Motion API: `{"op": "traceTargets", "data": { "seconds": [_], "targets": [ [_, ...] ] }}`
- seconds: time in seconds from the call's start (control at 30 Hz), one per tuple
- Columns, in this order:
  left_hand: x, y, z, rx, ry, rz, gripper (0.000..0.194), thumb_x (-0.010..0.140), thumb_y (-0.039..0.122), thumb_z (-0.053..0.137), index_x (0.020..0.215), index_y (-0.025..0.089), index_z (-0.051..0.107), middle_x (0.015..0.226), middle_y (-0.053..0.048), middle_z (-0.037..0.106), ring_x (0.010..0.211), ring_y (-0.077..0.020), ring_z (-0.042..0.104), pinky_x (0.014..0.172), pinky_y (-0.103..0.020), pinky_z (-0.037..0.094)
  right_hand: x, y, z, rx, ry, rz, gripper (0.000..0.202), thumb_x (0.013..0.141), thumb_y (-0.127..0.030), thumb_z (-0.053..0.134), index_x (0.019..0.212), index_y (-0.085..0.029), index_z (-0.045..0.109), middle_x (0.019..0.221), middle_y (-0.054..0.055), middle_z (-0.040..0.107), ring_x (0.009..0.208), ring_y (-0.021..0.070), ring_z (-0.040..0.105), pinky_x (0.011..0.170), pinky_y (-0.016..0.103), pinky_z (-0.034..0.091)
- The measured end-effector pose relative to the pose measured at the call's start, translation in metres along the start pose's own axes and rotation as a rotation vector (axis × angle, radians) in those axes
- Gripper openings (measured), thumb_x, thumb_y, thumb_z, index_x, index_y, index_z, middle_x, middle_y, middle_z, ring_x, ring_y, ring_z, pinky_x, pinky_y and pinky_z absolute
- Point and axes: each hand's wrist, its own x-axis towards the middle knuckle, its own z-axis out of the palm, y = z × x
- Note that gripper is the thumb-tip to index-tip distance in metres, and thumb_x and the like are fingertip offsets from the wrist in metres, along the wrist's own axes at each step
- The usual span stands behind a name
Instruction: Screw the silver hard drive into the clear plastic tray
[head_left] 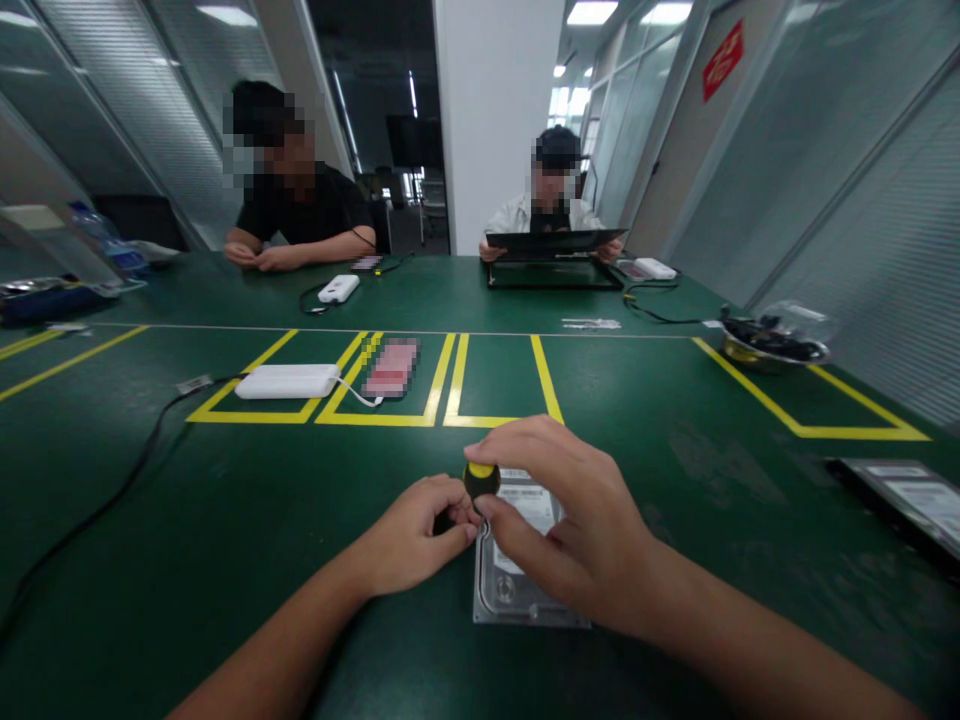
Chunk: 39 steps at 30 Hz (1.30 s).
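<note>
A silver hard drive [499, 590] lies label up on the green table, just in front of me. Over its left edge stands a screwdriver [481, 482] with a yellow-and-black handle, gripped near its top between thumb and fingers of my right hand [577, 510]. That hand covers much of the drive's label and right side. My left hand [420, 530] is closed at the drive's left edge, its fingertips curled close to the screwdriver's lower end. What those fingers pinch, and the screwdriver's tip, are hidden.
Yellow tape outlines [495, 421] mark the table. A white power bank [289, 381] with a cable lies ahead, beside a blurred phone [391, 368]. More hard drives [911, 495] sit at right, below a metal bowl [776, 345] of parts. Two people sit opposite, one holding a black panel [555, 243].
</note>
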Motion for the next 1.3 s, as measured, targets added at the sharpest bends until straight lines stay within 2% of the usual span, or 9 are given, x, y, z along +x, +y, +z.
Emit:
{"op": "traceTargets", "data": {
  "seconds": [0.27,0.43,0.73,0.93,1.03,1.1,1.2,1.3],
  "targets": [
    [-0.001,0.003,-0.001,0.049,0.017,0.017,0.012,0.086,0.028,0.058,0.081,0.018,0.062,0.078,0.001,0.062,0.077,-0.0173,0.056,0.075,-0.031,0.045,-0.003,-0.002,-0.003,-0.061,0.018,0.069,0.023,0.084,-0.019,0.068,0.105,-0.015,0.058,0.097,0.005,0.061,0.089,0.0157,0.057,0.077,0.031,0.048],
    [-0.001,0.005,-0.001,0.024,0.003,0.007,0.012,0.087,0.027,0.059,0.081,0.017,0.062,0.081,0.000,0.063,0.079,-0.0176,0.058,0.074,-0.030,0.044,-0.002,-0.002,-0.002,-0.058,0.029,0.043,0.022,0.086,-0.020,0.067,0.105,-0.014,0.059,0.098,0.005,0.061,0.091,0.0155,0.056,0.079,0.031,0.047],
    [-0.001,-0.001,0.001,0.016,0.025,0.037,0.011,0.087,0.027,0.059,0.082,0.018,0.064,0.081,0.001,0.063,0.079,-0.0168,0.058,0.075,-0.030,0.043,-0.001,-0.002,0.001,-0.064,0.038,0.094,0.020,0.087,-0.019,0.064,0.104,-0.013,0.057,0.094,0.003,0.060,0.087,0.0132,0.055,0.077,0.027,0.045],
    [-0.001,-0.001,0.001,0.037,0.029,0.029,0.010,0.086,0.028,0.060,0.082,0.019,0.062,0.078,0.002,0.060,0.076,-0.0159,0.055,0.073,-0.029,0.042,-0.003,-0.003,-0.004,-0.105,-0.045,0.135,0.024,0.087,-0.022,0.065,0.109,-0.017,0.056,0.099,0.001,0.062,0.089,0.0126,0.057,0.080,0.026,0.044],
    [-0.001,0.002,-0.001,0.026,0.000,0.006,0.010,0.085,0.027,0.061,0.080,0.018,0.059,0.078,0.002,0.059,0.077,-0.0165,0.055,0.072,-0.029,0.043,-0.004,-0.005,-0.006,-0.112,-0.097,0.182,0.033,0.086,-0.022,0.067,0.117,-0.018,0.054,0.107,0.003,0.063,0.094,0.0137,0.059,0.083,0.026,0.045],
    [-0.001,0.001,-0.003,-0.009,-0.029,-0.008,0.010,0.084,0.027,0.063,0.085,0.018,0.059,0.082,0.001,0.060,0.080,-0.0170,0.056,0.073,-0.029,0.044,-0.004,-0.007,-0.008,-0.124,-0.127,0.202,0.036,0.087,-0.024,0.067,0.120,-0.017,0.054,0.110,0.004,0.064,0.098,0.0153,0.060,0.086,0.028,0.046],
    [-0.002,0.000,-0.004,-0.071,-0.065,0.002,0.021,0.082,0.029,0.066,0.098,0.019,0.058,0.095,-0.001,0.061,0.085,-0.0180,0.056,0.077,-0.030,0.046,-0.001,-0.011,-0.012,-0.151,-0.180,0.243,0.025,0.088,-0.026,0.066,0.110,-0.017,0.060,0.103,0.003,0.066,0.095,0.0161,0.060,0.083,0.029,0.047],
    [-0.002,-0.001,-0.005,-0.088,-0.085,0.031,0.029,0.080,0.030,0.069,0.103,0.019,0.057,0.099,-0.001,0.059,0.089,-0.0186,0.054,0.080,-0.032,0.045,0.003,-0.021,-0.027,-0.181,-0.131,0.252,0.020,0.087,-0.025,0.067,0.105,-0.018,0.062,0.097,0.001,0.066,0.087,0.0141,0.061,0.076,0.026,0.047]
  ]
}}
